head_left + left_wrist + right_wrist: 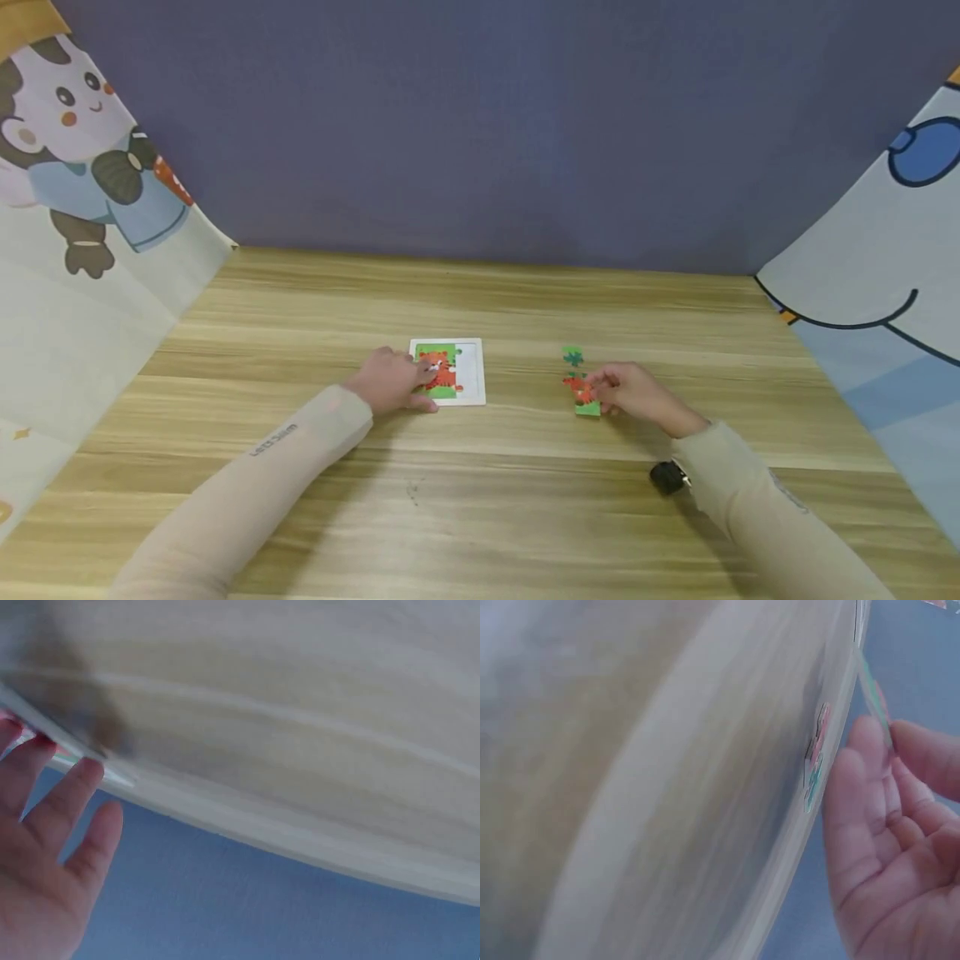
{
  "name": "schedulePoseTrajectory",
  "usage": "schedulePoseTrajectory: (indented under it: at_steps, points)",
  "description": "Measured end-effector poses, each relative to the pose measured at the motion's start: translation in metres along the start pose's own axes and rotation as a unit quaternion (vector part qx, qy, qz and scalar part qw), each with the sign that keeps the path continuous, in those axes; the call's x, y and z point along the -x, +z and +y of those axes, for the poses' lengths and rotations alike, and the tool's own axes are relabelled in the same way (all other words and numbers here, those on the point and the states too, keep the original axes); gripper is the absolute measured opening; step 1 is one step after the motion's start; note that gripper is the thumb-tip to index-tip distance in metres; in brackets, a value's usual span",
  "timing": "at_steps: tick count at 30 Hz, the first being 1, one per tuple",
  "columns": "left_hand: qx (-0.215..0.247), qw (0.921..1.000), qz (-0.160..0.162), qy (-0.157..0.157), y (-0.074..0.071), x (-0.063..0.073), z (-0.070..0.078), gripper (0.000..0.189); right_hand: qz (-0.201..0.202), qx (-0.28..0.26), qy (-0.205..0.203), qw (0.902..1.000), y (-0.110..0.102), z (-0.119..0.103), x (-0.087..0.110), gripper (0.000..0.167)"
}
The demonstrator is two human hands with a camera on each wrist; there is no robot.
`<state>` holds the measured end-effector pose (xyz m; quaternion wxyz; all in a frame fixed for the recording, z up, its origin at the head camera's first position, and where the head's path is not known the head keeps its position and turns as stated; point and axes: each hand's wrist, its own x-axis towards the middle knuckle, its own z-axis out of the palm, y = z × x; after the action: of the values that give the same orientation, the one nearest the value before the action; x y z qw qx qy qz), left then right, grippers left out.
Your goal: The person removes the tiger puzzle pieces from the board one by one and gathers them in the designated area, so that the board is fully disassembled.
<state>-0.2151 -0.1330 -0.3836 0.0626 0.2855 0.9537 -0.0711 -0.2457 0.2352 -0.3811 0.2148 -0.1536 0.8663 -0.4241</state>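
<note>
A white puzzle tray [482, 385] lies on the table, its left part filled with joined pieces of an orange tiger on green [447, 383]. My left hand [386, 382] rests its fingers on the tray's left side, covering part of the picture. In the left wrist view the left hand [45, 847] has its fingers loosely spread at the tray's edge. To the right, my right hand [633, 393] pinches a green and orange puzzle piece [871, 694] between thumb and fingertips. Just beyond it lies a green puzzle piece [573, 357]; orange there is partly overlapped by the held piece.
The wooden table [517, 483] extends around both hands. A dark partition [495, 133] stands behind it, with cartoon-printed panels left [45, 350] and right [862, 250]. A small black object [666, 477] shows at the right sleeve's cuff.
</note>
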Motion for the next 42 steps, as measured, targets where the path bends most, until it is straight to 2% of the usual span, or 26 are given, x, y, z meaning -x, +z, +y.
schedulePoseTrajectory:
  at_steps: [6,11,19,28,33,37,42]
  points:
    - [0.083,0.9946,-0.063,0.001,-0.004,0.008,-0.006,0.066,-0.005,-0.027,0.044,0.9987,0.000,0.002,0.004,0.026]
    - [0.112,0.9898,-0.087,-0.003,-0.006,0.013,-0.009,0.062,-0.009,-0.020,0.057,0.9981,0.001,0.002,0.005,0.030]
    - [0.093,0.9930,-0.071,0.019,-0.005,0.014,-0.010,0.059,-0.021,-0.024,0.052,0.9982,0.000,0.002,0.010,0.034]
    - [0.079,0.9931,-0.076,0.041,-0.011,0.018,-0.011,0.057,-0.040,-0.024,0.051,0.9976,0.001,0.001,0.009,0.032]
    - [0.071,0.9938,-0.075,0.039,-0.013,0.018,-0.009,0.056,-0.040,-0.035,0.078,0.9956,0.000,0.002,0.008,0.030]
    - [0.094,0.9920,-0.080,0.026,-0.013,0.016,-0.009,0.056,-0.037,-0.043,0.101,0.9932,-0.001,0.002,0.007,0.029]
    - [0.112,0.9902,-0.081,0.014,-0.012,0.014,-0.011,0.057,-0.041,-0.046,0.108,0.9922,-0.001,0.001,0.006,0.029]
